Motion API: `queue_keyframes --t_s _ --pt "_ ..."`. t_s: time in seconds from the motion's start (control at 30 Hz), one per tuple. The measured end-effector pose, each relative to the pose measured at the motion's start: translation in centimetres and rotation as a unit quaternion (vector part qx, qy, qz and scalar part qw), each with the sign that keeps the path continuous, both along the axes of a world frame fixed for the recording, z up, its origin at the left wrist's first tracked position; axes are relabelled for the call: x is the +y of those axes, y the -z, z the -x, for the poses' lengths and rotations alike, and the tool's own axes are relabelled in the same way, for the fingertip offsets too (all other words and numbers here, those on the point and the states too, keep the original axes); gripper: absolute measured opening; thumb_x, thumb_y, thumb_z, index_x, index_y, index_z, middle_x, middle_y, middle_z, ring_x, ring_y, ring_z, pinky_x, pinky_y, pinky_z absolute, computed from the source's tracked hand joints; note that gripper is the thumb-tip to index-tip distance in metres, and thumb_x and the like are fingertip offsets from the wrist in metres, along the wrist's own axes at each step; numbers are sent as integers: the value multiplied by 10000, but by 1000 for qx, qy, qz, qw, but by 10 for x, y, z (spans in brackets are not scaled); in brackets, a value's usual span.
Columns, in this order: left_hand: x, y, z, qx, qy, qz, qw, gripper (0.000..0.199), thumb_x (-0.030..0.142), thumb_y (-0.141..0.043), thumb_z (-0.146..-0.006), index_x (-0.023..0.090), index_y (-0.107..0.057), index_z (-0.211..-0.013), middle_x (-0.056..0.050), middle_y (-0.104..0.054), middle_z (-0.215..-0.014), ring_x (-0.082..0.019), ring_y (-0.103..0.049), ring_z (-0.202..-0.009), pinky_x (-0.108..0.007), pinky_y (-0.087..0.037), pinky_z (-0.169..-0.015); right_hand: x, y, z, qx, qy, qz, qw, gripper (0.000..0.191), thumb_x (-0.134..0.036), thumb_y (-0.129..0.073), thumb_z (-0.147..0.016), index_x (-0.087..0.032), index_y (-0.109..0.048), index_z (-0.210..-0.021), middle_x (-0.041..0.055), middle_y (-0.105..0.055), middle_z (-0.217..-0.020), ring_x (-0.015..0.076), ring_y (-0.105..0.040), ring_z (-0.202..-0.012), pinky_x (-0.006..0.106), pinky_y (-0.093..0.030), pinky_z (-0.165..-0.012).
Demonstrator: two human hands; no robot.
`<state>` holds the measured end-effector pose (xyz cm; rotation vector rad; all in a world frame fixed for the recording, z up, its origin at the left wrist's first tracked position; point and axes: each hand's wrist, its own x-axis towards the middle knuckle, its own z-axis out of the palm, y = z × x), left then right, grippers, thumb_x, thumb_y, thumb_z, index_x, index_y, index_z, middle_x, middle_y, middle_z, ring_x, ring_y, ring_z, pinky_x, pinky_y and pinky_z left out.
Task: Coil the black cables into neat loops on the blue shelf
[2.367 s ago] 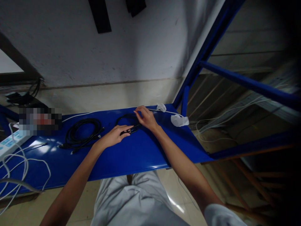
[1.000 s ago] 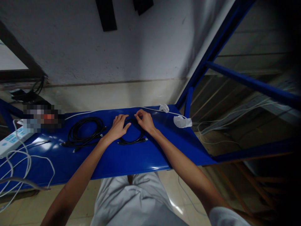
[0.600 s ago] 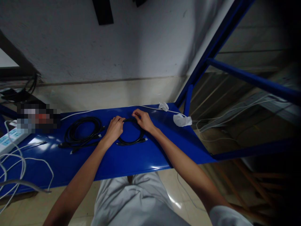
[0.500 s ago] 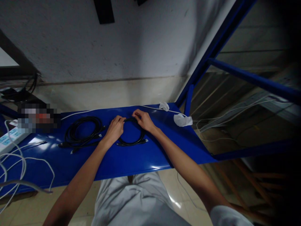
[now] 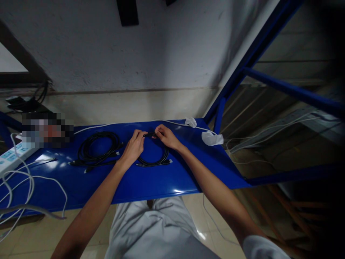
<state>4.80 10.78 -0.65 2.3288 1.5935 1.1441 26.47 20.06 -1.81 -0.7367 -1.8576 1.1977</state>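
A coiled black cable [image 5: 153, 164] forms a ring on the blue table [image 5: 159, 183], its plug ends at the side nearest me. My left hand [image 5: 135, 145] pinches the far left part of this ring. At its far right part, my right hand [image 5: 166, 137] has its fingers closed round the cable. Both hands are a short distance apart, with a stretch of black cable between them. Left of my left hand lies a larger bundle of coiled black cables [image 5: 98, 160], touched by neither hand.
On the left are a white power strip [image 5: 20, 154], loose white cables [image 5: 51, 178] and a blurred-out patch. White crumpled pieces [image 5: 212, 138] lie at the right end along a white cable. A blue metal frame [image 5: 219, 115] rises there, and a wall stands behind.
My right hand has closed on the ring's far side, where its fingertips were raised before. The view has shifted slightly.
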Motion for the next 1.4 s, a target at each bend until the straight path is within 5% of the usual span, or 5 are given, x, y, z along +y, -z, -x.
queue_keyframes --t_s 0.37,1.1,1.4 --pt "0 -1 0 -14 -1 -5 1000 325 150 -483 -1082 237 -644 -1351 -109 -622 -1254 -233 -706 -1121 -414 -614 -1028 2 -1 0 20 5 19 1000 233 -446 -651 -1006 -230 -589 -945 26 -672 -923 200 -691 -888 381 -578 -887" --pt "-1 -2 1 -22 7 9 1000 322 142 -485 -1085 234 -634 -1355 -110 -632 -1264 -231 -701 -1153 -424 -595 -1072 -8 -9 2 84 -56 107 989 309 -512 -725 -997 -256 -574 -1080 26 -748 -975 224 -804 -966 422 -650 -950" --pt "-1 -1 1 -15 4 7 1000 329 126 -484 -1079 231 -629 -1354 -112 -635 -1277 -240 -709 -1153 -430 -604 -1058 -12 -14 1 59 -89 166 980 370 -534 -766 -971 -231 -586 -1084 65 -816 -924 212 -812 -843 360 -662 -788"
